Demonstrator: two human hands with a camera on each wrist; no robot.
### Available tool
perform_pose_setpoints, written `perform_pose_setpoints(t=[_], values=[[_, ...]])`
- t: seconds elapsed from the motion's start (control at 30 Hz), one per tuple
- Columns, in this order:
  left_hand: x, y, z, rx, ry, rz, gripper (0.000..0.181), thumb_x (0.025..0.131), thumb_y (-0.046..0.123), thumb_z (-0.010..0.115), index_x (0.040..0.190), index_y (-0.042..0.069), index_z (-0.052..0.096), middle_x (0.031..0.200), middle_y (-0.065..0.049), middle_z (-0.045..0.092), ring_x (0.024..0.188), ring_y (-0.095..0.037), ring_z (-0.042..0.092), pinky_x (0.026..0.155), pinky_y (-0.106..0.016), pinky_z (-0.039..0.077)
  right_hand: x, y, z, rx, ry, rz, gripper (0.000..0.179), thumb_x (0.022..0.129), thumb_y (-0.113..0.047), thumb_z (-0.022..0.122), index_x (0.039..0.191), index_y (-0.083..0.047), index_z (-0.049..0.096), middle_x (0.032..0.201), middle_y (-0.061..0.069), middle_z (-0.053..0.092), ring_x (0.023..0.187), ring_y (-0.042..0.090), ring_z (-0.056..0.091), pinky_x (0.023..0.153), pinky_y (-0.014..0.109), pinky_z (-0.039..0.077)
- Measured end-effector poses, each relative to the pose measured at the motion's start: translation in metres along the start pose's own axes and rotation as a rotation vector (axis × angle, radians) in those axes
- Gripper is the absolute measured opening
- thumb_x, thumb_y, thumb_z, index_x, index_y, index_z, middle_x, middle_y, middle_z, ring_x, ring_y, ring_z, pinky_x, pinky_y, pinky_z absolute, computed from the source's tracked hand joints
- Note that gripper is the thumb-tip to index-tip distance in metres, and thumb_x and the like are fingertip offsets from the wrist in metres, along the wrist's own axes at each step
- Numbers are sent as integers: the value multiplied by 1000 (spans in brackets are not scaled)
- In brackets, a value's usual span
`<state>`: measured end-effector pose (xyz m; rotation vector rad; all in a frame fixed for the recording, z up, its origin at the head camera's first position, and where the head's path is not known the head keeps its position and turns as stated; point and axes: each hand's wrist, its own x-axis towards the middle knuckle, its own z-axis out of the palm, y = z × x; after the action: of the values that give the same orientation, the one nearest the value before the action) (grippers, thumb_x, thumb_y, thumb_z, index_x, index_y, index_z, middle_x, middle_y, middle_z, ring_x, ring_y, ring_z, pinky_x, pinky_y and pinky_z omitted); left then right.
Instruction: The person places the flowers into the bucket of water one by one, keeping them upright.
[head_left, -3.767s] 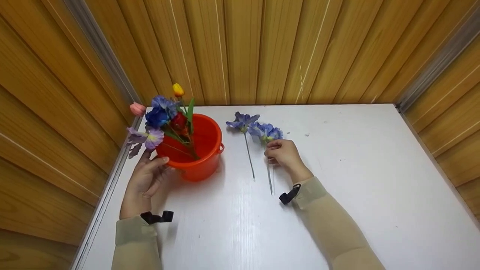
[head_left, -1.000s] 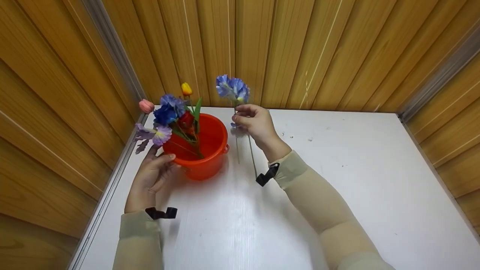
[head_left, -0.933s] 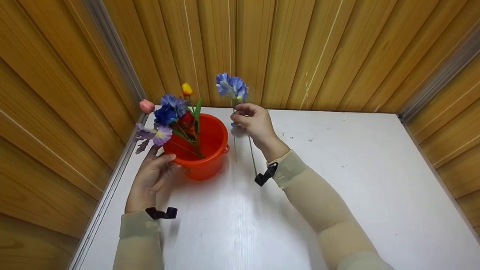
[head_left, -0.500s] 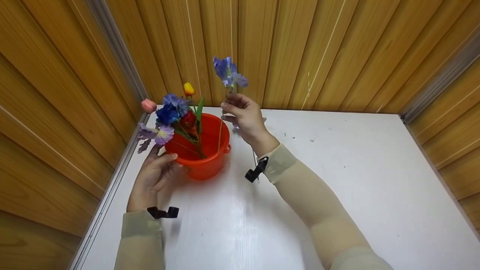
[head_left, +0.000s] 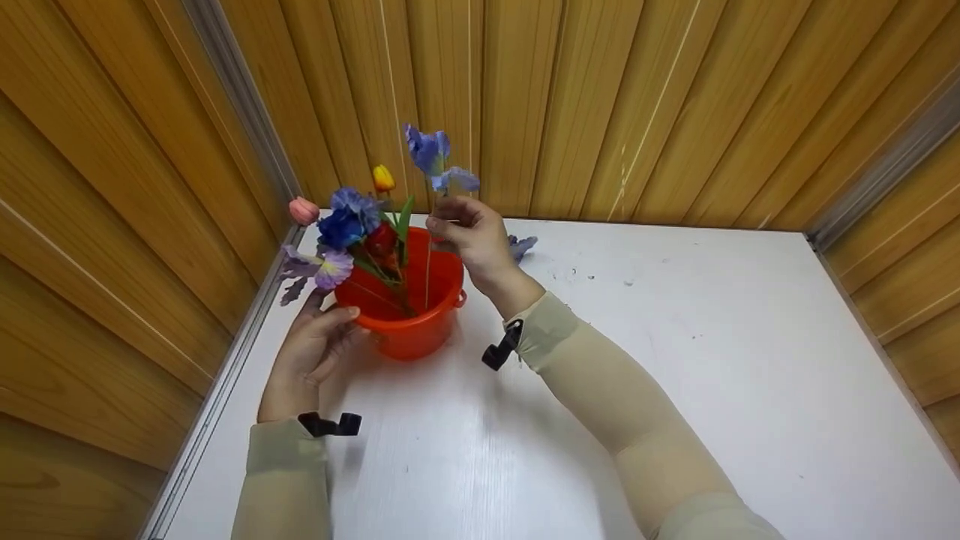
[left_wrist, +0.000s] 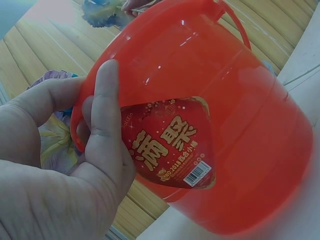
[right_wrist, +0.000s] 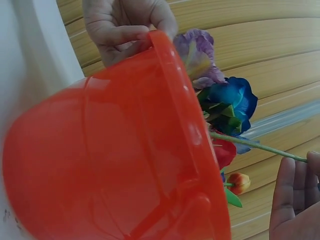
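At the left of the table stands an orange-red bucket (head_left: 416, 339) holding several artificial flowers. Among them are a pink tulip (head_left: 303, 211), a yellow tulip (head_left: 383, 178), a blue rose (head_left: 340, 228), a red flower (head_left: 381, 240) and a lilac iris (head_left: 319, 268). My left hand (head_left: 307, 349) grips the bucket's near-left rim, thumb outside in the left wrist view. With thumb and fingers my right hand (head_left: 478, 244) pinches a blue-purple iris (head_left: 439, 161) below its bloom; the stem (head_left: 427, 277) reaches down inside the bucket. Another iris (head_left: 521, 247) lies on the table, mostly hidden behind the right wrist.
The white table (head_left: 675, 390) extends to the right, with small specks on it. Wood-patterned panels (head_left: 585, 97) rise behind and on both sides. A gold-lettered label (left_wrist: 172, 145) covers part of the bucket's side.
My right hand has picked up one iris from the table and carried it left over the bucket. Its stem has passed inside the rim. The left hand keeps its grip.
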<state>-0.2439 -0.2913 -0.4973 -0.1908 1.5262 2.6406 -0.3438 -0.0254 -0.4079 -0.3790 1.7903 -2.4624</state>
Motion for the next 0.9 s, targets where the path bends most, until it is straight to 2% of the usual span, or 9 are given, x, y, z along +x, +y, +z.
perform_pose_setpoints(t=[0.33,0.5,0.53,0.6,0.77,0.9], values=[[1,0,1,-21,-14,-6,76,108,-6,60,170,22,27,142,-11,65,81,-14,81,84,-30,73,-3,13,2,-135,-79,-7,35,99,8,77,133,11,70,102,-1,76,87,12,77,76,26,71],[1,-1,2,-13,-10,-6,79,108,-6,61,172,21,23,145,-10,63,83,-13,80,83,-28,72,-6,16,3,-204,-149,-2,35,99,7,77,132,15,71,121,27,78,91,11,77,79,26,70],[1,-1,2,-11,-11,-4,79,108,-6,61,172,21,23,143,-8,65,83,-13,80,82,-27,72,-6,17,3,-221,-166,-2,35,99,7,77,132,15,71,126,32,77,92,11,78,80,25,70],[1,-2,3,-9,-13,2,77,107,-6,61,170,20,25,128,-6,72,79,-12,80,80,-27,72,-7,18,3,-259,-192,5,35,99,5,78,132,15,73,129,33,77,92,10,78,81,25,70],[3,-3,4,-27,-25,19,66,107,-7,55,162,21,32,88,-3,74,70,-12,78,72,-27,72,-8,21,3,-331,-218,13,29,96,3,82,125,8,81,114,13,85,90,9,78,82,26,71],[3,-3,4,-43,-31,28,64,106,-9,53,159,21,33,86,-3,74,69,-13,78,71,-28,72,-8,21,5,-375,-235,-14,26,95,4,84,121,7,83,107,10,85,90,8,77,85,27,72]])
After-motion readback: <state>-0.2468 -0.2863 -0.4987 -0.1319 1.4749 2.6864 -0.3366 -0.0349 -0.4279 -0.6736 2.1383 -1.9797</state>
